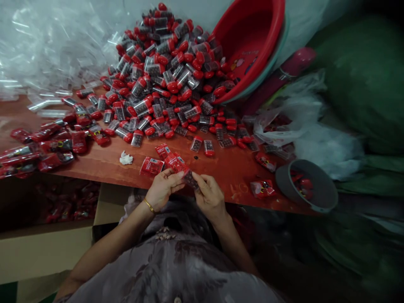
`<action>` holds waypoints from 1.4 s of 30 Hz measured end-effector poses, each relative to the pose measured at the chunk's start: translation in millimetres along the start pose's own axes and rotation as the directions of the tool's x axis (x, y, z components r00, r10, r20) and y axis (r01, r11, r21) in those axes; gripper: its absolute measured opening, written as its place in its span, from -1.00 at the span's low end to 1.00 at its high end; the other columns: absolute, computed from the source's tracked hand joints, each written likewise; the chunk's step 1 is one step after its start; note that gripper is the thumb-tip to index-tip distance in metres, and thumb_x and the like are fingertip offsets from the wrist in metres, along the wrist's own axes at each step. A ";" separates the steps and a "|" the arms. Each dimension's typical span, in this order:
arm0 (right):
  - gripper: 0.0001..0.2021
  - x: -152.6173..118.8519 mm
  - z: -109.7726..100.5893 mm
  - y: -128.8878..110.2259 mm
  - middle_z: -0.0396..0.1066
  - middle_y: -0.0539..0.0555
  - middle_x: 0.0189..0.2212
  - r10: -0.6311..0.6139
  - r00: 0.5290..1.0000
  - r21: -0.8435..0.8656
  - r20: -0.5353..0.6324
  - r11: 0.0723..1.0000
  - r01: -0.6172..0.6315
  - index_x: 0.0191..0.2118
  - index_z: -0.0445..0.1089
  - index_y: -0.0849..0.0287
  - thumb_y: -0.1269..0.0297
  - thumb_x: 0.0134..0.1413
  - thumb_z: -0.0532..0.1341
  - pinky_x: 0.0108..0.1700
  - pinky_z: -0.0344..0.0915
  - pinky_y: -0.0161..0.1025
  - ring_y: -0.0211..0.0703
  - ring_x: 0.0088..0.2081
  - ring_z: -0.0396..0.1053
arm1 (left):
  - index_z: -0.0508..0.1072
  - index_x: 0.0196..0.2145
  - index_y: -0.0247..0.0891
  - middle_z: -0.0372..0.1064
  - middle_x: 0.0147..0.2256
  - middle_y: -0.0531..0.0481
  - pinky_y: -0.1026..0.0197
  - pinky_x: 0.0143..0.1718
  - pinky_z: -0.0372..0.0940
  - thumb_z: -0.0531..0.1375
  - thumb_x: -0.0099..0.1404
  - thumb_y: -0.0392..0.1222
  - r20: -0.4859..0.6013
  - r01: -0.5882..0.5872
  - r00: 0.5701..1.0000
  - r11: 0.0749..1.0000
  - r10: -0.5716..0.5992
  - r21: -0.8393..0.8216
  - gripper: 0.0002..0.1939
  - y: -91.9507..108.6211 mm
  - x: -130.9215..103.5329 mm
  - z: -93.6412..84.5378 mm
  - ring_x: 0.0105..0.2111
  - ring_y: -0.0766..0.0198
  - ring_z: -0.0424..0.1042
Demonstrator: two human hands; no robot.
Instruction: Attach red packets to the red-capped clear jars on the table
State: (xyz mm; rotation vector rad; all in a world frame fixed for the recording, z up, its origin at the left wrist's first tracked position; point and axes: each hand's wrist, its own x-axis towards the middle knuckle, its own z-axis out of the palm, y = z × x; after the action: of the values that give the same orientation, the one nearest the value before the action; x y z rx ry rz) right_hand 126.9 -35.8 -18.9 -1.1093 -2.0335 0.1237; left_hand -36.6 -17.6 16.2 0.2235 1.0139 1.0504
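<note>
Between my two hands, close to the table's front edge, is a small clear container (pixel 191 181) with dark, dotted contents. My left hand (pixel 162 188) has its thumb and fingers pinched at the container's left side. On the other side my right hand (pixel 211 197) grips it with curled fingers, which partly cover it. Printed red packets (pixel 152 166) lie just beyond my left hand, one of them touching or very near its fingertips. Farther back rises a large heap of similar clear containers with red caps (pixel 158 88).
A red basin (pixel 249 46) leans behind the heap. Clear plastic sleeves (pixel 47 54) pile up at back left, near wrapped red packs (pixel 53 145). A grey bowl (pixel 326 191) with red pieces stands right. An open cardboard box (pixel 47 248) sits below the table (pixel 104 164).
</note>
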 end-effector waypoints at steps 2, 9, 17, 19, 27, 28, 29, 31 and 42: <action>-0.47 2.1 1.6 -6.6 0.30 0.16 -0.21 0.053 0.999 0.079 0.009 0.995 -0.054 0.23 0.14 0.06 0.41 0.14 0.15 -0.16 0.40 -0.18 -0.12 -0.20 0.35 | 0.41 -0.39 -0.30 0.51 -0.41 0.04 0.28 -0.33 0.38 0.46 -0.20 -0.22 0.013 -0.008 1.000 1.000 0.008 -0.029 -0.60 -3.4 -0.4 1.1 -0.43 0.36 0.48; -0.52 8.5 2.9 -10.9 0.29 0.13 -0.21 0.074 0.997 0.164 -0.031 0.984 -0.068 0.20 0.17 0.05 0.36 0.16 0.15 -0.19 0.41 -0.22 -0.16 -0.20 0.36 | 0.44 -0.45 -0.32 0.51 -0.44 0.04 0.29 -0.32 0.35 0.47 -0.25 -0.14 0.036 -0.038 0.999 0.997 0.040 -0.067 -0.60 -6.9 -2.2 2.2 -0.43 0.35 0.47; -0.57 6.9 18.5 -18.0 0.36 0.16 -0.19 0.060 0.994 0.115 -0.088 0.992 -0.050 0.16 0.22 0.09 0.34 0.16 0.16 -0.13 0.42 -0.21 -0.14 -0.16 0.40 | 0.46 -0.52 -0.37 0.45 -0.57 0.05 0.37 -0.52 0.26 0.48 -0.36 -0.04 0.030 -0.025 0.999 0.999 0.026 -0.031 -0.53 -12.3 2.3 6.7 -0.58 0.41 0.38; -0.59 8.0 22.6 -19.2 0.40 0.16 -0.19 0.099 0.990 0.131 -0.098 0.988 -0.086 0.13 0.24 0.10 0.31 0.15 0.18 -0.12 0.42 -0.20 -0.12 -0.15 0.42 | 0.46 -0.54 -0.37 0.43 -0.59 0.07 0.38 -0.54 0.24 0.47 -0.31 -0.04 0.052 -0.038 0.998 0.998 0.040 -0.040 -0.57 -13.0 3.5 6.6 -0.60 0.43 0.36; -0.63 11.4 26.6 -13.9 0.53 0.08 -0.24 0.149 0.988 0.246 -0.044 0.960 -0.134 0.02 0.36 0.11 0.13 0.09 0.23 -0.17 0.44 -0.27 -0.15 -0.24 0.49 | 0.47 -0.48 -0.36 0.46 -0.55 0.01 0.33 -0.48 0.27 0.44 -0.19 -0.03 0.088 -0.043 0.995 0.999 0.042 0.008 -0.61 -2.8 2.2 -5.4 -0.56 0.35 0.42; -0.64 12.4 28.2 -15.0 0.54 0.07 -0.27 0.152 0.987 0.251 -0.049 0.959 -0.135 0.00 0.38 0.11 0.13 0.09 0.23 -0.20 0.44 -0.28 -0.17 -0.27 0.50 | 0.47 -0.47 -0.36 0.46 -0.54 0.01 0.34 -0.49 0.27 0.43 -0.18 -0.03 0.089 -0.047 0.995 0.999 0.045 0.019 -0.61 -2.7 2.1 -7.2 -0.56 0.36 0.42; -0.64 13.6 30.0 -16.3 0.54 0.06 -0.31 0.152 0.987 0.256 -0.052 0.957 -0.134 -0.01 0.39 0.11 0.12 0.08 0.23 -0.22 0.44 -0.30 -0.18 -0.30 0.49 | 0.46 -0.46 -0.36 0.46 -0.54 0.01 0.34 -0.50 0.27 0.43 -0.17 -0.03 0.091 -0.054 0.995 0.998 0.051 0.028 -0.61 -2.5 1.9 -9.1 -0.56 0.36 0.42; -0.64 16.7 33.2 -18.9 0.52 0.04 -0.38 0.141 0.989 0.257 -0.042 0.958 -0.125 -0.02 0.39 0.11 0.12 0.08 0.24 -0.27 0.43 -0.31 -0.21 -0.37 0.47 | 0.46 -0.45 -0.35 0.45 -0.55 0.03 0.33 -0.51 0.28 0.43 -0.17 -0.03 0.090 -0.063 0.994 0.997 0.060 0.038 -0.60 -1.2 1.0 -13.2 -0.58 0.36 0.41; -0.67 29.2 37.6 -10.1 0.50 0.10 -0.36 -0.118 0.990 0.079 -0.084 0.989 0.124 -0.03 0.42 0.17 0.25 0.05 0.28 -0.01 0.36 -0.10 -0.16 -0.29 0.46 | 0.48 -0.45 -0.37 0.43 -0.58 0.05 0.30 -0.44 0.37 0.46 -0.25 -0.04 0.094 0.016 0.995 0.997 -0.024 0.077 -0.56 3.5 -6.8 -27.5 -0.58 0.38 0.42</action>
State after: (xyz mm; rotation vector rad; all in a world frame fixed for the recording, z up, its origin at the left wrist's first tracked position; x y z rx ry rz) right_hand 85.8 -10.0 -22.5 -0.9222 -2.0002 0.1013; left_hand -61.0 -29.3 7.1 0.3221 0.9689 0.9748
